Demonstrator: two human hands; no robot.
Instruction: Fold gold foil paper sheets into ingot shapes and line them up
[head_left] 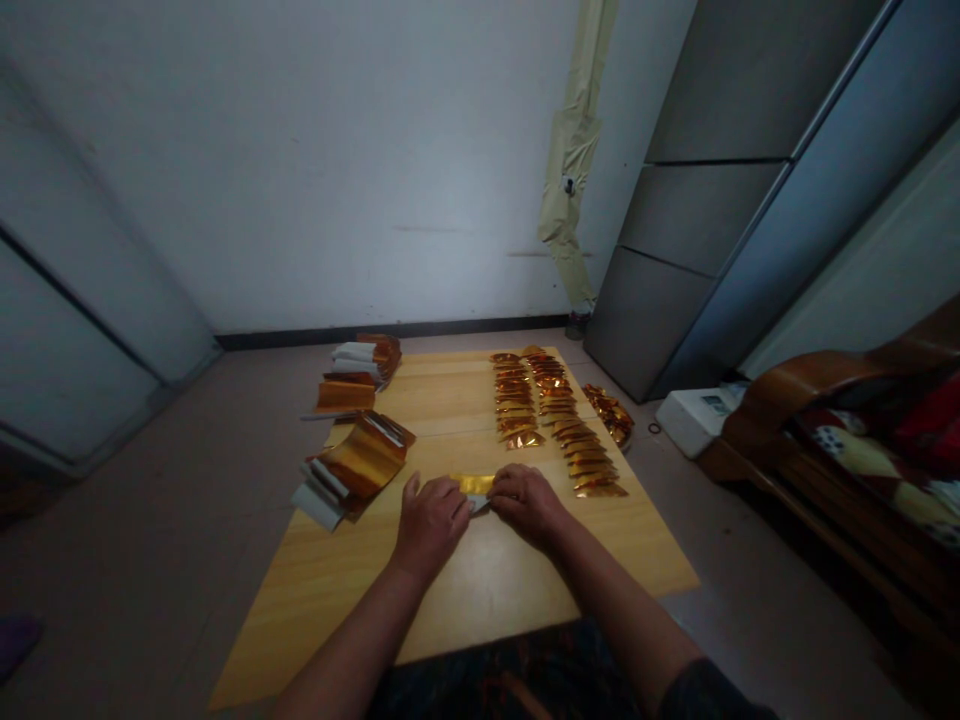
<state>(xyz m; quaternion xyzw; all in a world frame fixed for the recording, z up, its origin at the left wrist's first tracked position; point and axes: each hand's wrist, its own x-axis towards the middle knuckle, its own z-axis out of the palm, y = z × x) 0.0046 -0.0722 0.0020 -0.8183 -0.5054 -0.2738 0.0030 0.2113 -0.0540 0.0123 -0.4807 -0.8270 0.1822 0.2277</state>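
1. The sheet (475, 484), gold above and pale along its lower part, is just below the center of the frame, between the two hands and partly covered by them.
2. The left hand (431, 520) is at the left end of the sheet, its fingers bent and grasping that end against the bench (450, 395).
3. The right hand (529, 500) is at the right end, its fingers bunched and pinching the sheet; the tips are partly hidden, so the exact grip there cannot be told.
4. Left of the left hand, a stack (366, 458) of gold and pale sheets lies fanned at a slant on the bench, apart from the hand.
5. Above it, toward the bench's far left corner, a second stack (346, 395) of the same coloring reaches over the edge.
6. Right of center, an inner row (514, 395) of shiny folded pieces runs toward the far edge of the bench.
7. An outer row (581, 435) stands just beside it and extends nearer, down the right side of the bench, well apart from the right hand.
8. Beyond the bench's right edge is a heap (609, 415) of similar shiny pieces.
9. At the right of the frame are a fridge (679, 210), a white box (690, 422) and a wooden seat (772, 400).
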